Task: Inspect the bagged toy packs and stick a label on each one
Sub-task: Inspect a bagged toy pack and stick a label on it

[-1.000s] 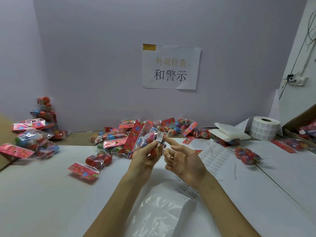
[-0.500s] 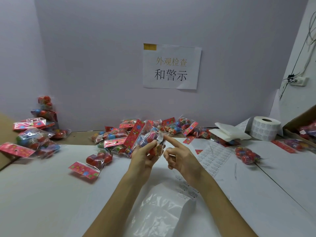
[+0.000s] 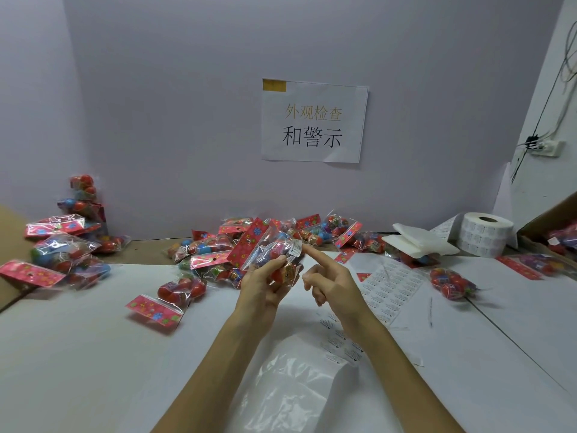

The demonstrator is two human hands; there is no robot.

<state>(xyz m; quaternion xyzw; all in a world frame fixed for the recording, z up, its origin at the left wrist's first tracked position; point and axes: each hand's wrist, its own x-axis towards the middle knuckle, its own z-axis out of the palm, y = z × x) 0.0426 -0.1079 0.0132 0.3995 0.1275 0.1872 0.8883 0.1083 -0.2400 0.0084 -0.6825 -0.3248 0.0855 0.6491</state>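
The fingers of the left hand (image 3: 263,285) are curled round a clear toy pack (image 3: 271,250) with a red header card, held tilted just above the desk (image 3: 93,354). The right hand (image 3: 332,284) stretches its forefinger straight, tip touching a small white label (image 3: 295,247) at the pack's upper edge, while its other fingers are folded in and hold nothing. Under the forearms lie a crumpled clear bag (image 3: 290,395) and a few loose stickers (image 3: 340,348), and just right of the hands lies a sheet of labels (image 3: 390,285). Farther out, a heap of packs (image 3: 215,254) spreads along the back of the desk, another stack (image 3: 59,254) sits far left, and white pads (image 3: 418,242) and a label roll (image 3: 484,234) sit far right. A paper sign (image 3: 313,120) hangs on the pale wall (image 3: 156,104) behind
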